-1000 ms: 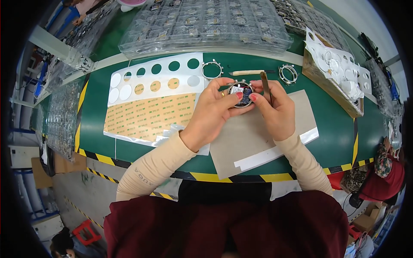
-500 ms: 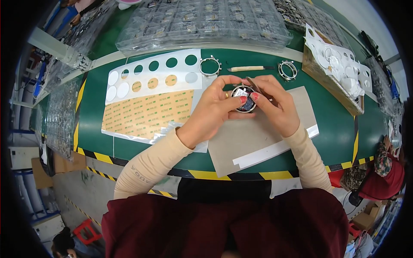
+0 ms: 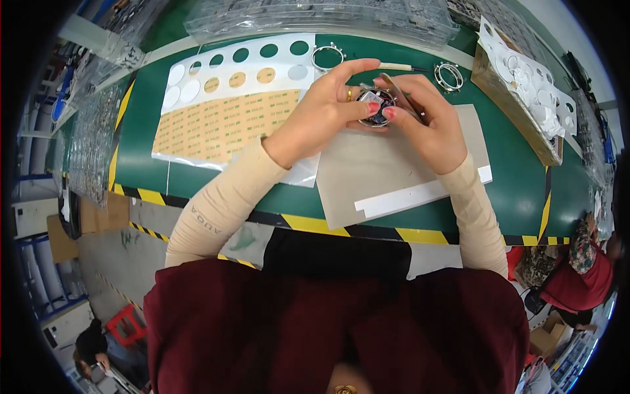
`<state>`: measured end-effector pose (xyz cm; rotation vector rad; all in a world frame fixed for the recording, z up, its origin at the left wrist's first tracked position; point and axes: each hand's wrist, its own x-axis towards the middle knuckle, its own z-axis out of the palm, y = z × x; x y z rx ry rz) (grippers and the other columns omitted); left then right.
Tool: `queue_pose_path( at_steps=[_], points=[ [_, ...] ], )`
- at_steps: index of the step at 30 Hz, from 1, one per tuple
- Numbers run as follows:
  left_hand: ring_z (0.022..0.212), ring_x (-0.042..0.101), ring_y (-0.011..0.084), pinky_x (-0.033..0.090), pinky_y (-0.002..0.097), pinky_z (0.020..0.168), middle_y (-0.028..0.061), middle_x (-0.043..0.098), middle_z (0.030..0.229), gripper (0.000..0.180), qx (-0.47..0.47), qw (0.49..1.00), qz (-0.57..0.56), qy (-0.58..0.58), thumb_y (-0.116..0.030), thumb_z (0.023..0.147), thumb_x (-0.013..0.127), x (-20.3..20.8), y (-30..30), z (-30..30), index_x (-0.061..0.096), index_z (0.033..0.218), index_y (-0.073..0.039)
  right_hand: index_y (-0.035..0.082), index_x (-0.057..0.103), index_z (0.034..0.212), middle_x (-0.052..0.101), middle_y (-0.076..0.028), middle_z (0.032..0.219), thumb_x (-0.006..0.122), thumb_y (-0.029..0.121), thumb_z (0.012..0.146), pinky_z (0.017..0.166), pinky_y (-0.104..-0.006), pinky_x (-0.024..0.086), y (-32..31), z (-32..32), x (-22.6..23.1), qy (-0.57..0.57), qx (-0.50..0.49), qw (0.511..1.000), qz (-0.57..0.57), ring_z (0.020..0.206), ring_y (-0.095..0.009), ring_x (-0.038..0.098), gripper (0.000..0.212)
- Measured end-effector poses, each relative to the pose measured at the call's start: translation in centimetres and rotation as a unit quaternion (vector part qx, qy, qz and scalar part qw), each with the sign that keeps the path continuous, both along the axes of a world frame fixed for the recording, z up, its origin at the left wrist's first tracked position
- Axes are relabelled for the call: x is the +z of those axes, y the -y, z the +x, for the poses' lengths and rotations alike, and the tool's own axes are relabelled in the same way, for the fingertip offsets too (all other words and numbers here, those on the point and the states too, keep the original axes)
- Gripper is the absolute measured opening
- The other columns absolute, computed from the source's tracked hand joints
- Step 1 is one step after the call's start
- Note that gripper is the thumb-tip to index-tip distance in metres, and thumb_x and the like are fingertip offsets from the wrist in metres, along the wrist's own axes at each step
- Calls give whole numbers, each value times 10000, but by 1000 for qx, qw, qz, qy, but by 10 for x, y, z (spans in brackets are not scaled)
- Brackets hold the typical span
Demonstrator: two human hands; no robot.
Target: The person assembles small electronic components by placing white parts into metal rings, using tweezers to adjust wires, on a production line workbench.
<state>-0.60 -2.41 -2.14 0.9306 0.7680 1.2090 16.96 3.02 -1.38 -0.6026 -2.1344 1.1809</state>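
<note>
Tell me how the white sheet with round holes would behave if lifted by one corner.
The white sheet with round holes looks thin and lies flat on the green table, so it would probably flop and weigh little. Its many cut-outs likely make it prone to tearing or creasing.

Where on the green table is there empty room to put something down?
The green mat is bare right of the grey board, before the cardboard box. Another green strip lies below the sticker sheet. It is crowded around both hands and the metal rings.
</note>
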Motion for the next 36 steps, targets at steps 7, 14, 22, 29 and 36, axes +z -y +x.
queue_pose_path(
  at_steps=[7,14,22,29,36],
  points=[
    [884,584,168,502,283,828,121,576,964,295,45,992,48,-105,-77,855,503,31,15,-12,451,1094,86,-22,563,909,529,-64,814,435,228,910,583,-202,374,9,20,28,-150,-145,954,-216,664,-86,476,281],
    [526,567,196,427,277,491,63,586,669,263,58,851,184,-489,-150,782,605,14,134,-4,525,1028,-105,1,550,794,559,-108,772,365,250,939,537,-247,424,66,44,-1,-32,-97,923,-371,635,-149,533,343],
    [619,488,169,458,256,547,-11,601,1084,273,41,711,329,-620,-95,672,675,-19,149,13,483,865,-80,-15,523,883,590,-146,855,411,168,926,611,-262,517,70,59,-14,-38,-118,945,-304,683,-182,601,218],
    [728,481,159,429,263,596,-61,587,1096,346,10,686,321,-653,-106,631,688,-16,150,9,506,925,-100,-29,492,921,590,-177,876,454,98,899,651,-291,547,73,60,-14,-50,-114,932,-340,690,-208,626,134],
    [824,495,188,403,297,686,-64,580,1100,365,25,696,324,-640,-117,633,683,-14,145,4,522,961,-115,-51,506,920,587,-192,897,472,85,888,648,-285,554,76,50,-15,-48,-63,930,-359,717,-233,639,144]
  ],
)
